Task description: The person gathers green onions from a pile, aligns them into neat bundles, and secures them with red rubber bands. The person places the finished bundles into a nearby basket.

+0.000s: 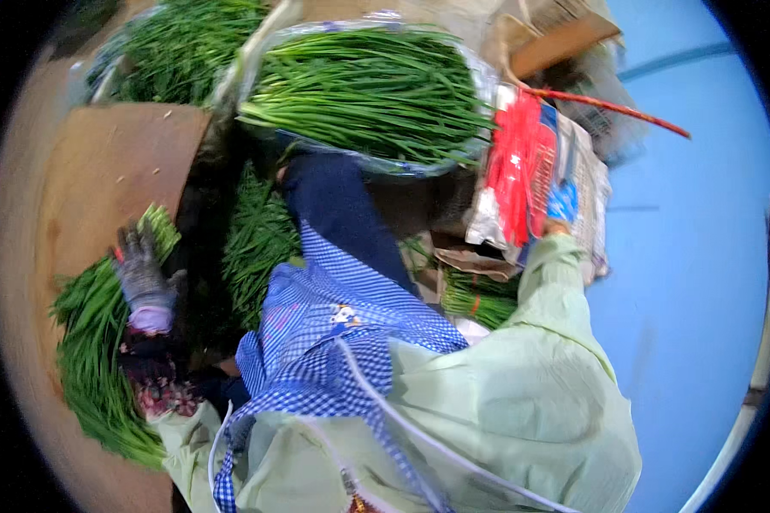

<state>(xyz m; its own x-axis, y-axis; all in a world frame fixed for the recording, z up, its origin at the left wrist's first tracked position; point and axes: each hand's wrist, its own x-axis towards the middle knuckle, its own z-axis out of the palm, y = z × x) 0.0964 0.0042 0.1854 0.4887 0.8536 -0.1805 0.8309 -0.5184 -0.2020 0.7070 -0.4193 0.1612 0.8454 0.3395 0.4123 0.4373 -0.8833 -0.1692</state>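
Observation:
My left hand (142,272), in a grey knitted glove, lies over a bunch of garlic chives (93,359) and holds it near the pale stem ends. The thumb stands out to the side. This bunch curves along the brown wooden board (128,160), its leaves trailing back beside my forearm. On the far right, my right hand (561,206) reaches to a stack with red plastic strips (516,160) on top. Blue covers the hand, and blur hides its fingers. A narrow greyish shape, perhaps a blade, extends beyond it.
A plastic-lined container (484,77) ahead is heaped with long green chives (366,90). More greens (179,51) fill another at upper left. Loose greens (256,243) lie by my leg, and a banded bunch (478,298) sits below the stack. A red stick (616,110) juts out rightward.

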